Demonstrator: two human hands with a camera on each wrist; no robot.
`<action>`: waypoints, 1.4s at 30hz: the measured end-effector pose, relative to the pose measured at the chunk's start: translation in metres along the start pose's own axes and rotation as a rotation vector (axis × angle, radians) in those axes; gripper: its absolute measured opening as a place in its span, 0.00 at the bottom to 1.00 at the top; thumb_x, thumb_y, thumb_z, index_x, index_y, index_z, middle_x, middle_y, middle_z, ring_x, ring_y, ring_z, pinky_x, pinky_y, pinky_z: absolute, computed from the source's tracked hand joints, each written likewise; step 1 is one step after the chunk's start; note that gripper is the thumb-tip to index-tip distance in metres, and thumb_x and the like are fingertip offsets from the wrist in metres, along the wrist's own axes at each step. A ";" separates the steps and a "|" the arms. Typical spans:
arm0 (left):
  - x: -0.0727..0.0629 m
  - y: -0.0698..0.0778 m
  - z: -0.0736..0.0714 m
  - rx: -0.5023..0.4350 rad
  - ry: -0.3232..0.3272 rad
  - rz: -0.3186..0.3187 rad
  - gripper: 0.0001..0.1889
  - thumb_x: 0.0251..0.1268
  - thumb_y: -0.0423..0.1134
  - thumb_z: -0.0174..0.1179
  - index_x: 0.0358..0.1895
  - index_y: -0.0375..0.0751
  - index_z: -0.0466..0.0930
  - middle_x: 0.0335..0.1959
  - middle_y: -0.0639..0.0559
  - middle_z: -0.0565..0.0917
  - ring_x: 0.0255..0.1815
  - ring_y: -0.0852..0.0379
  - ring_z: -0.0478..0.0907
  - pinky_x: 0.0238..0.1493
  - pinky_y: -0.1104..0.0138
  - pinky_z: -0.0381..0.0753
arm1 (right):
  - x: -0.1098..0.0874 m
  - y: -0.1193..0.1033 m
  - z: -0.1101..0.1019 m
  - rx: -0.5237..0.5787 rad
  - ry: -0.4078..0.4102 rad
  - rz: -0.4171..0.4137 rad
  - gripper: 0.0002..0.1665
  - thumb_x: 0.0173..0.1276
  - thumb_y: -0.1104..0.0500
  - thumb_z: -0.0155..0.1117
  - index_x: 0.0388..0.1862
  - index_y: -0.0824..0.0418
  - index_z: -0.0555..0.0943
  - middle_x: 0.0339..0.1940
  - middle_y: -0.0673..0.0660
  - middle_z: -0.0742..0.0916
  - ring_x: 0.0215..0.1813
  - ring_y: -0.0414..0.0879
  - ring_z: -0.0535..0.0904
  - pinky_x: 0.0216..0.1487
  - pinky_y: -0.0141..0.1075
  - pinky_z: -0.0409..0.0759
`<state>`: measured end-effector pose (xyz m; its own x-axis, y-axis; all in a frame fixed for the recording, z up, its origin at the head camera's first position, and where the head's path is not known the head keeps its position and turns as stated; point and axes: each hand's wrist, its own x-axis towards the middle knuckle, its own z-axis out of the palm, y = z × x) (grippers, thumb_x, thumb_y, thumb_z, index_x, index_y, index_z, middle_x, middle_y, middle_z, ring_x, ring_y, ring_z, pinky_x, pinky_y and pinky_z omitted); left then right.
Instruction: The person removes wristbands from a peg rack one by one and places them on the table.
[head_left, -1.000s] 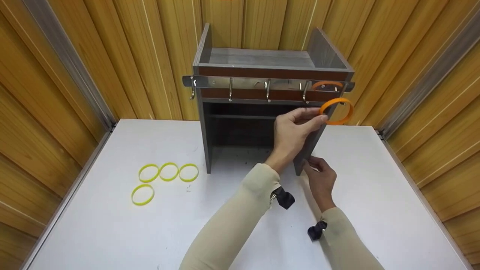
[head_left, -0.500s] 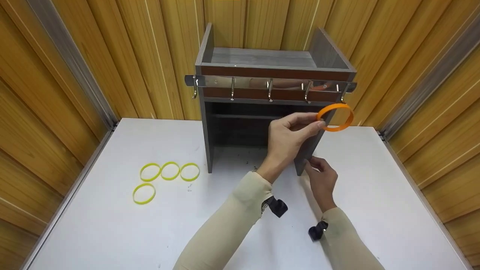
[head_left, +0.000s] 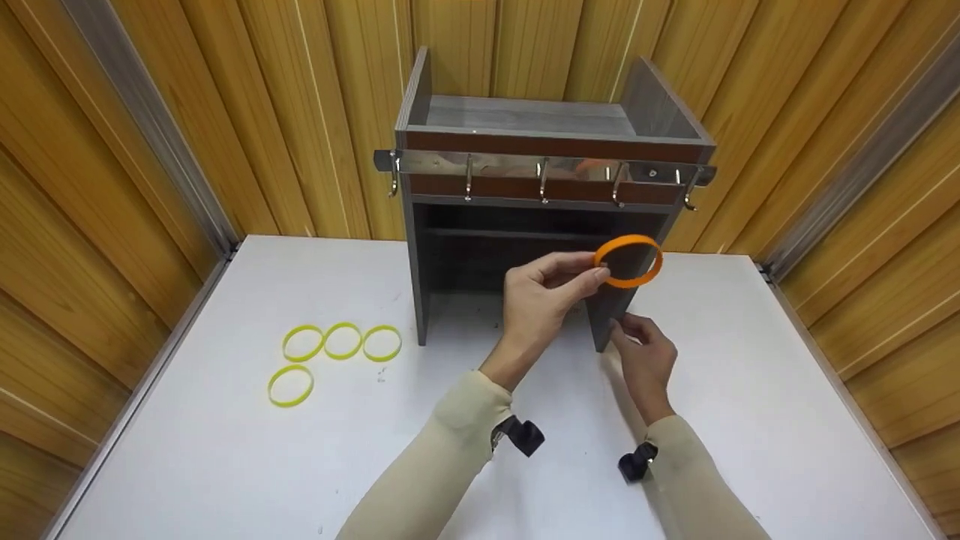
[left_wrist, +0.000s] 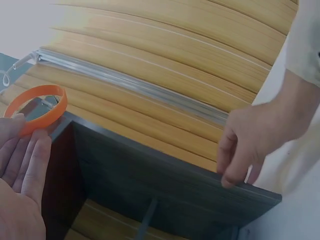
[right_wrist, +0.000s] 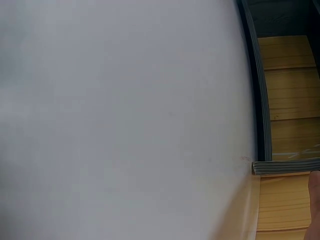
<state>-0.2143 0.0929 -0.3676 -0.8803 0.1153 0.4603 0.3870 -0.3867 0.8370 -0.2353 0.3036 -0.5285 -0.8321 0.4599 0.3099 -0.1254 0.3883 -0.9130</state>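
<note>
An orange silicone wristband point(head_left: 630, 241) is pinched at its left side between the thumb and fingers of my left hand point(head_left: 536, 300). It hangs in the air before the right side of a grey shelf unit point(head_left: 414, 270), below the right end of a metal hook rail point(head_left: 502, 163). My right hand point(head_left: 649, 360) grips the lower front edge of the unit's right side panel point(left_wrist: 165, 160), as the left wrist view also shows. In the right wrist view only a bit of that hand point(right_wrist: 313, 205) appears, against the panel edge point(right_wrist: 287, 166).
Several yellow wristbands point(head_left: 291, 405) lie flat on the white table point(head_left: 187, 450) to the left of the unit. Wood-look panel walls point(head_left: 225, 112) stand behind and at both sides. The rail's hooks point(head_left: 544, 184) stick out at the front.
My left hand has drawn the orange wristband down and to the left, away from the rightmost hook. The right hand stays on the side panel.
</note>
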 end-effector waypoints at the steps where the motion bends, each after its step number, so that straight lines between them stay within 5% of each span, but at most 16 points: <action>1: -0.002 -0.002 -0.004 0.008 0.009 -0.005 0.12 0.64 0.28 0.75 0.49 0.28 0.90 0.41 0.45 0.92 0.39 0.49 0.91 0.46 0.56 0.93 | 0.000 0.000 0.000 0.000 0.004 0.001 0.11 0.71 0.62 0.75 0.50 0.66 0.89 0.46 0.59 0.91 0.45 0.40 0.86 0.43 0.23 0.84; 6: -0.015 -0.014 -0.025 0.026 0.052 -0.050 0.13 0.65 0.29 0.75 0.50 0.27 0.89 0.41 0.45 0.92 0.40 0.41 0.91 0.46 0.56 0.93 | 0.000 0.000 0.000 0.029 0.015 -0.002 0.11 0.70 0.64 0.75 0.49 0.66 0.89 0.45 0.59 0.91 0.44 0.40 0.87 0.40 0.23 0.85; 14: -0.033 -0.032 -0.064 0.088 0.156 -0.145 0.11 0.63 0.31 0.77 0.47 0.32 0.91 0.38 0.44 0.92 0.38 0.50 0.91 0.42 0.62 0.93 | 0.000 -0.001 -0.001 0.054 -0.002 -0.021 0.09 0.70 0.65 0.74 0.47 0.67 0.88 0.44 0.59 0.91 0.43 0.38 0.87 0.39 0.23 0.85; 21: -0.048 -0.042 -0.098 0.105 0.220 -0.203 0.12 0.63 0.32 0.77 0.47 0.31 0.90 0.40 0.42 0.92 0.40 0.44 0.91 0.49 0.56 0.92 | 0.000 0.000 0.000 0.036 -0.001 -0.027 0.09 0.70 0.66 0.75 0.47 0.67 0.88 0.45 0.59 0.90 0.44 0.39 0.87 0.42 0.23 0.85; 42: -0.084 -0.054 -0.178 0.176 0.394 -0.308 0.12 0.64 0.25 0.74 0.48 0.23 0.88 0.39 0.38 0.90 0.38 0.51 0.91 0.45 0.60 0.93 | -0.001 0.001 -0.001 0.054 -0.020 -0.011 0.09 0.72 0.65 0.73 0.48 0.67 0.88 0.46 0.60 0.90 0.45 0.40 0.87 0.41 0.23 0.85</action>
<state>-0.2100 -0.0587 -0.5046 -0.9837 -0.1669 0.0676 0.1048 -0.2255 0.9686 -0.2341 0.3040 -0.5293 -0.8411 0.4395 0.3152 -0.1634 0.3491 -0.9227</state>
